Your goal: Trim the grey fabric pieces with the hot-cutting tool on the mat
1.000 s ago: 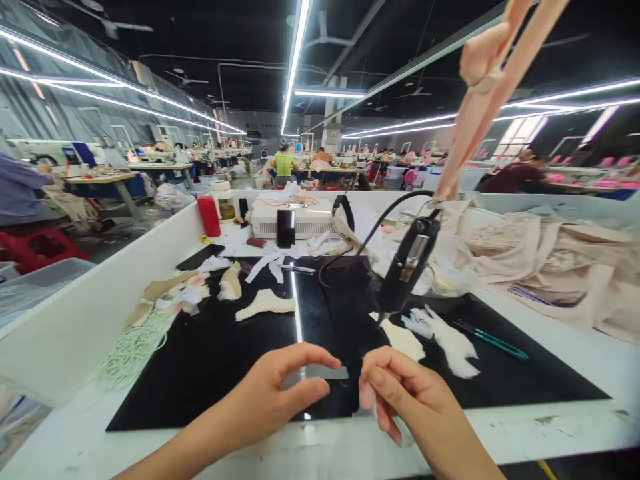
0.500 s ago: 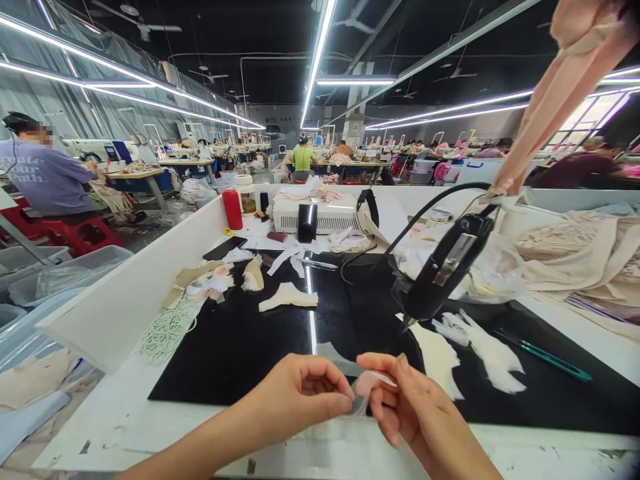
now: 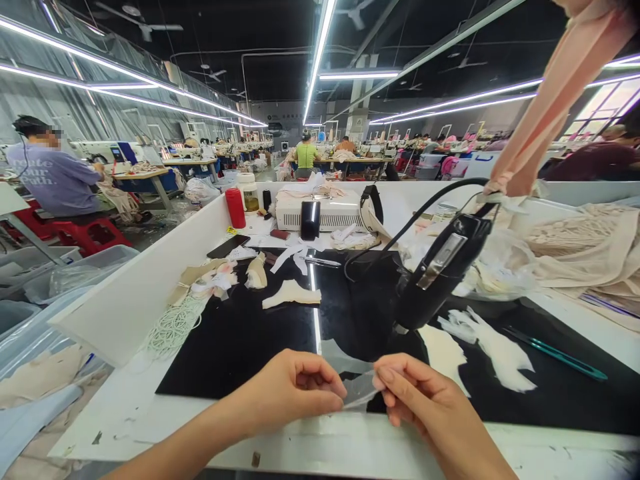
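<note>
A thin, clear film piece [image 3: 359, 388] stretches between my two hands at the front edge of the black mat [image 3: 235, 353]. My left hand [image 3: 305, 390] pinches its left end between thumb and fingers. Its right end is in the closed fingertips of my right hand [image 3: 420, 397]. Just beyond, a translucent grey shaped piece [image 3: 343, 357] lies on the mat, partly behind the film. To the right of my right hand are a cream cut piece [image 3: 445, 350] and white scraps [image 3: 500, 353]. A black corded tool [image 3: 440, 273] hangs above them.
Pink cloth [image 3: 560, 107] suspends the tool. Teal-handled tweezers [image 3: 565, 357] lie at right, a cream piece [image 3: 291, 295] mid-mat. Pale green cord [image 3: 173, 330], a phone [image 3: 229, 247] and a white machine [image 3: 320, 212] sit around the mat. A low white wall [image 3: 125, 300] borders the table.
The film's pinkish-white curled part no longer shows at my right fingers. My hands have drawn slightly apart, pulling the film flatter. The view has shifted a little.
</note>
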`<state>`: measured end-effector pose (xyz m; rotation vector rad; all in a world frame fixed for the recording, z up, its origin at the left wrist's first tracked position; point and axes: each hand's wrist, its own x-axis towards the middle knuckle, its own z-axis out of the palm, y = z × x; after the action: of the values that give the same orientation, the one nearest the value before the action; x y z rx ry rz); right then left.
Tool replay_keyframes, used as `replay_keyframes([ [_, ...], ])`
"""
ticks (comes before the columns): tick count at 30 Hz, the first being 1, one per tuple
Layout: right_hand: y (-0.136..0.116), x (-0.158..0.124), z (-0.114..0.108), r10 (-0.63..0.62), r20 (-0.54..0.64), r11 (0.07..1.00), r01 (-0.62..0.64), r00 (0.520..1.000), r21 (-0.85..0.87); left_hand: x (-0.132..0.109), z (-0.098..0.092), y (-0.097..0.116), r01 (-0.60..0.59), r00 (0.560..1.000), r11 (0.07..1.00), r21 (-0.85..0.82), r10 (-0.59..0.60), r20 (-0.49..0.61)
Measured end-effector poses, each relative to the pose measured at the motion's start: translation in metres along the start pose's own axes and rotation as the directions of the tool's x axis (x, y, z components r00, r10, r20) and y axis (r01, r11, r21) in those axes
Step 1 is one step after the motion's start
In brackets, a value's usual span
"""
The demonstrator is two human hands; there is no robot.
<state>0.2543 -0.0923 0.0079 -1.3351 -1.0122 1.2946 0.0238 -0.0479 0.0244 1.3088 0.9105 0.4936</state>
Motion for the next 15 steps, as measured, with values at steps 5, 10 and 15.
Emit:
replay_keyframes([
  [5, 0.005, 0.006, -0.01, 0.038, -0.048, 0.999, -0.037, 0.998, 0.019, -0.004, -0.006, 0.003, 0.011, 0.995, 0.99, -0.144, -0.026, -0.1],
  [10, 0.008, 0.006, -0.01, 0.063, -0.046, 0.997, -0.061, 0.997, 0.041, -0.004, -0.009, -0.003, -0.033, 0.982, 0.964, -0.265, -0.019, -0.189],
  [15, 0.004, 0.003, -0.005, 0.099, -0.046, 0.994, -0.097, 0.994, 0.041, -0.002, -0.007, -0.005, -0.018, 0.973, 0.94, -0.34, -0.061, -0.221],
])
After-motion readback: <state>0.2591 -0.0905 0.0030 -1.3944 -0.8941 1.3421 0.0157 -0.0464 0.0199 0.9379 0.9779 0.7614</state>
